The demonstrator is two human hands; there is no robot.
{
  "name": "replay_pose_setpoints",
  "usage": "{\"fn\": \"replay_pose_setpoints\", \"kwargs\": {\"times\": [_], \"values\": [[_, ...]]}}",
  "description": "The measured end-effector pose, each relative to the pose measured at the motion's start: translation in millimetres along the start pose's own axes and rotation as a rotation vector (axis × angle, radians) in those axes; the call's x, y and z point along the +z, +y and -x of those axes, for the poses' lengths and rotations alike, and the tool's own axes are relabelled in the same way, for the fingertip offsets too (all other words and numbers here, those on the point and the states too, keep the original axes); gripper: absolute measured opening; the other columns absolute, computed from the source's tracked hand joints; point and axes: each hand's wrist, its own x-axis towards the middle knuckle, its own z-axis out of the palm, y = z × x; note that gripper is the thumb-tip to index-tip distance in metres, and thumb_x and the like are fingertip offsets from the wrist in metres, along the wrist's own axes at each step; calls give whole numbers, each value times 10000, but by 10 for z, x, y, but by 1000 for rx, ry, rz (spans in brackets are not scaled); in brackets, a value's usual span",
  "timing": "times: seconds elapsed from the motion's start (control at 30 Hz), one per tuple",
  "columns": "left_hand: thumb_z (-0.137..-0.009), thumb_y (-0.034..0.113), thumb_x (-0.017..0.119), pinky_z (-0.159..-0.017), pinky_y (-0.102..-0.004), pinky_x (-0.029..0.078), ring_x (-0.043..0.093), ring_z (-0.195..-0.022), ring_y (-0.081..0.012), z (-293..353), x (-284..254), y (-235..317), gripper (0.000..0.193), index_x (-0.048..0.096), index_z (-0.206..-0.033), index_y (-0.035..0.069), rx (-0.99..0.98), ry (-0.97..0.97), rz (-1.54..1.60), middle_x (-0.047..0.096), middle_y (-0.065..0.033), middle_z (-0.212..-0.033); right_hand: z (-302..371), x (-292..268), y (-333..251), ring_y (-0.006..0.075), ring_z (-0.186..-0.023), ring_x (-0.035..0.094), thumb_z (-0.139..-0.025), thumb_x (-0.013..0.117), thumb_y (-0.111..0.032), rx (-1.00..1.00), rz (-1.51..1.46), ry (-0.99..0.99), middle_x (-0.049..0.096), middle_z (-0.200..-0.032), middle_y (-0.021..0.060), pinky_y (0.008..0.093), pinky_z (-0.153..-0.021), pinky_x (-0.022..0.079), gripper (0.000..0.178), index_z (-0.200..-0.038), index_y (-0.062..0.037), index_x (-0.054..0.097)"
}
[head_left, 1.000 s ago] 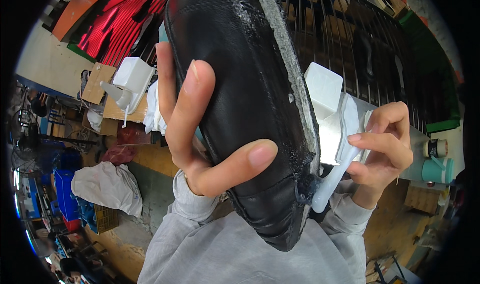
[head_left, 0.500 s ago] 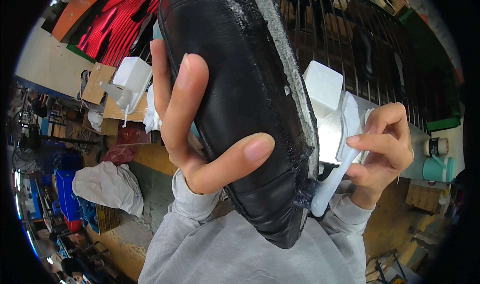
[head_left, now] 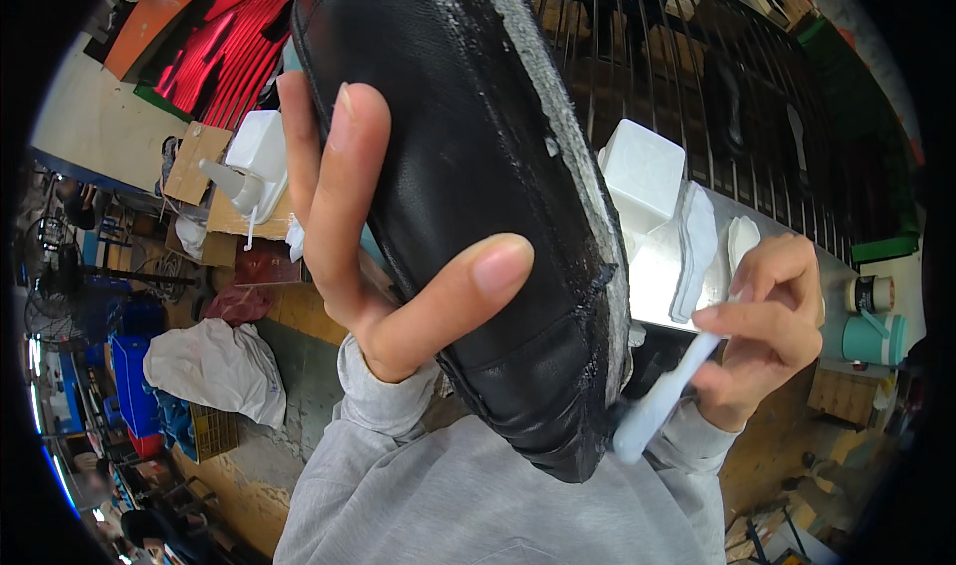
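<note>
Shoe (head_left: 448, 187) of black leather sits clasped in the left grip (head_left: 363, 311), whose thumb lies across the upper face to the right while the fingers run up along the left edge. From that grip the shoe reaches up and away, and its narrow end tapers down toward the wearer's grey sweatshirt (head_left: 468, 495). Along the side facing the right grip (head_left: 772, 326) runs a rough, light grey strip (head_left: 558, 117). Pinched between thumb and forefinger, the right grip grasps a white-handled brush (head_left: 662, 396) slanting down and left from the fingertips; its dark, blurred head lies at the shoe's edge near the narrow end, below and right of the left grip. Just beyond the right grip, a shiny metal tabletop (head_left: 652, 306) carries layered white pieces (head_left: 692, 251) and, farther left, a white box (head_left: 642, 167). Above these stands a rack of metal rods (head_left: 677, 97). Right of the right grip is a turquoise flask (head_left: 874, 338). Left of the left grip, well apart, are a white spouted container (head_left: 254, 172) and, lower, a pale sack (head_left: 224, 371).
</note>
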Motion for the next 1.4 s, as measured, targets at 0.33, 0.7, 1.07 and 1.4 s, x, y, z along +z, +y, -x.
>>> {"fn": "replay_pose_setpoints", "kwargs": {"times": [0.33,0.7,1.07,1.4], "values": [[-772,220,819,-1137,-618,371,383,-1363,-544,-15,-5,2,456,639,-1175,336,6,2,-6,433,-221,-1471,0,-21,-116,134,-742,428,-493,918,-466,89,213,76,438,-835,-14,269,-629,291,477,-839,-155,815],[-769,230,823,-1137,-617,372,397,-1357,-539,-6,27,-34,454,638,-1173,325,26,4,-10,443,-223,-1464,45,32,40,136,-765,432,-479,941,-477,56,-42,-4,438,-844,-27,267,-663,316,508,-854,-159,815],[-766,239,827,-1136,-617,372,411,-1351,-534,-14,56,-42,453,638,-1171,314,38,7,-16,453,-225,-1457,-10,61,0,133,-761,433,-502,928,-489,135,39,86,430,-838,-25,266,-647,305,503,-862,-156,815],[-763,248,830,-1136,-616,373,424,-1346,-529,-47,50,-60,454,637,-1169,304,66,20,-29,463,-226,-1450,-6,32,47,119,-769,458,-465,955,-444,3,-99,-41,456,-849,-28,244,-665,345,500,-843,-150,812]]}}
